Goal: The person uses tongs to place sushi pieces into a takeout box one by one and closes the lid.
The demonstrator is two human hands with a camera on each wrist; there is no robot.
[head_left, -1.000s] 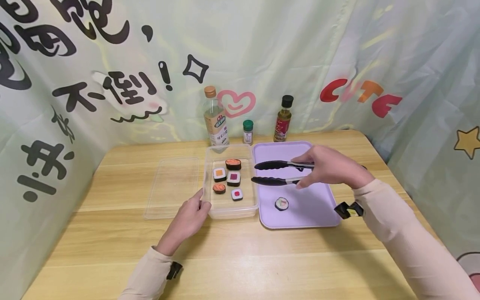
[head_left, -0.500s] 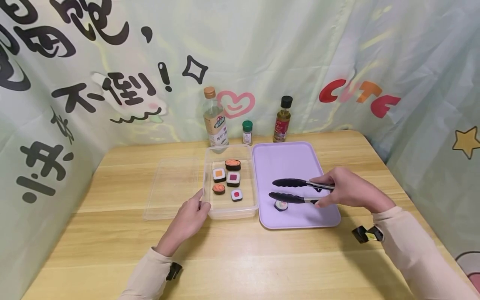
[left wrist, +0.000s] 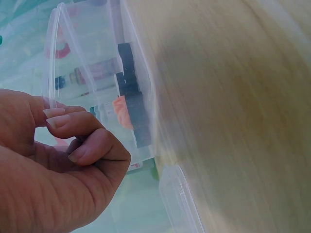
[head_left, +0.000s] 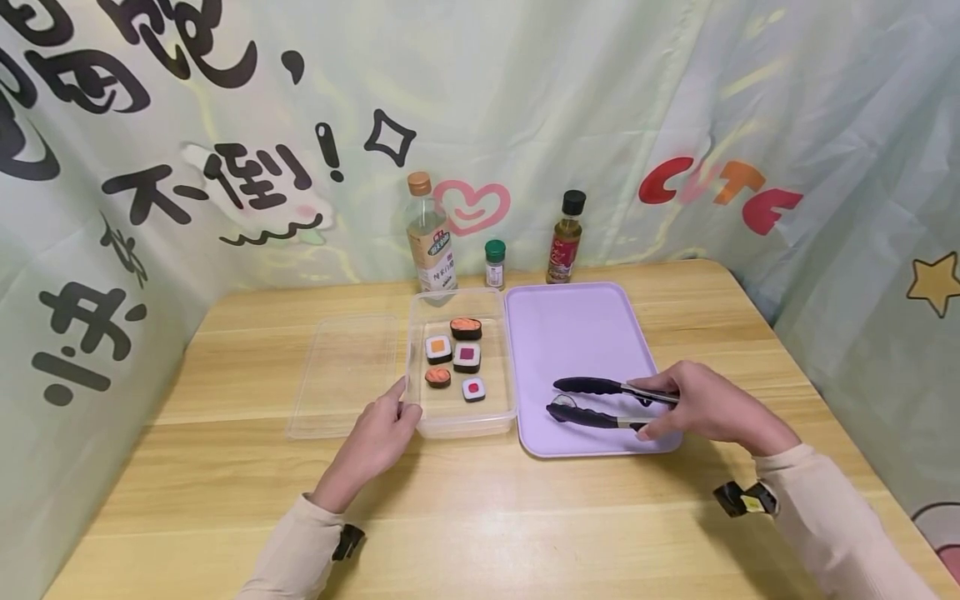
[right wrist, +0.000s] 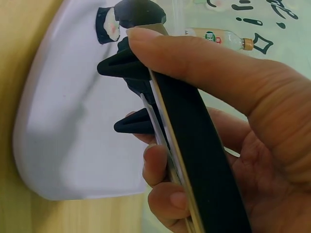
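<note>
My left hand (head_left: 384,432) pinches the near left rim of a clear plastic box (head_left: 465,423). Inside it lie several sushi pieces, among them a salmon-topped one (head_left: 466,327) and a white roll with a purple centre (head_left: 467,356). My right hand (head_left: 711,404) grips black-tipped tongs (head_left: 588,386) low over the lilac tray (head_left: 570,329). One sushi roll (right wrist: 108,24) sits on that tray between the spread tong tips, partly covered by the nearer one in the head view. Thumb on one side and fingers on the other, the right hand clasps the tong handles (right wrist: 194,126).
A clear lid (head_left: 347,375) lies flat left of the box. Along the table's back edge stand a tall bottle with an orange cap (head_left: 433,242), a small green-capped jar (head_left: 495,265) and a black-capped bottle (head_left: 565,242). A printed curtain (head_left: 585,100) hangs behind.
My right hand has carried the tongs from beside the box toward me and to the right, down around the roll on the tray. The left hand stays at the box rim.
</note>
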